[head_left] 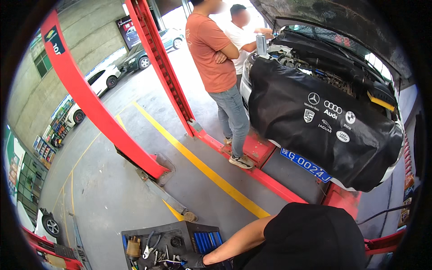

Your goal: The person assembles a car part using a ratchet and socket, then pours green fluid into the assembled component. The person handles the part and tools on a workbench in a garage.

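My right arm, in a black sleeve, reaches in from the lower right. My right hand (209, 259) is at the right part of a dark tool tray (135, 232) along the lower edge; its fingers are hidden. Just above the hand stands a row of blue tools or cases (208, 241), too small to tell. To its left lie a pair of pliers (146, 252), a black ring-shaped part (176, 241) and several small metal tools. A brownish cylindrical part (133, 247) sits at the tray's left end. My left hand is out of view.
A car with a raised hood (355, 22) and black fender cover (292, 121) stands at right, a grey can (261, 44) on its edge. Two people (209, 54) (240, 40) stand beside it. Red lift posts (94, 108) (164, 67) and a lift arm (283, 191) cross the floor.
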`<state>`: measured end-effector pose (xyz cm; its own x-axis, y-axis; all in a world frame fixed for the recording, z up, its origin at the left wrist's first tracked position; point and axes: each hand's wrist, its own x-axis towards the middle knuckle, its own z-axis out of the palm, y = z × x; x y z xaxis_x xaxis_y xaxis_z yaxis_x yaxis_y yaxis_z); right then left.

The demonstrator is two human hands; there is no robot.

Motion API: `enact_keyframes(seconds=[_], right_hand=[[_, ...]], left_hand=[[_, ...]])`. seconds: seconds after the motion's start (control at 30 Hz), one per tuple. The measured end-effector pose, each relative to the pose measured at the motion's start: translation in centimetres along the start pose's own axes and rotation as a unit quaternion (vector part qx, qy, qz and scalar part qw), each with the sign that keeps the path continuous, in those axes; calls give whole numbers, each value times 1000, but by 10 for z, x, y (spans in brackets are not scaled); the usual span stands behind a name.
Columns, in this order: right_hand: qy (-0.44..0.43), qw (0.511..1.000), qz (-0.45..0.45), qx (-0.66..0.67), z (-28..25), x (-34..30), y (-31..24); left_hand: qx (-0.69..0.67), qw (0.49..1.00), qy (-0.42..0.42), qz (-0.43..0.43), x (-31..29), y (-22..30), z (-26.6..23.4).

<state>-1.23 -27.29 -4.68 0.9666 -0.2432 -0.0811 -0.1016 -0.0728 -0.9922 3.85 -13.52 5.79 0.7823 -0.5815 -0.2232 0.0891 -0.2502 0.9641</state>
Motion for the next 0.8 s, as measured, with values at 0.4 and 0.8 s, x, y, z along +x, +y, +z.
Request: enact_keyframes(seconds=[0.4,0.8], right_hand=[[6,999,-31,13,55,-3,-14],[86,994,54,-48,63,-13,-24]], left_hand=[[47,940,295,166,-40,-131,-59],[383,886,78,250,-92,-24,-77]])
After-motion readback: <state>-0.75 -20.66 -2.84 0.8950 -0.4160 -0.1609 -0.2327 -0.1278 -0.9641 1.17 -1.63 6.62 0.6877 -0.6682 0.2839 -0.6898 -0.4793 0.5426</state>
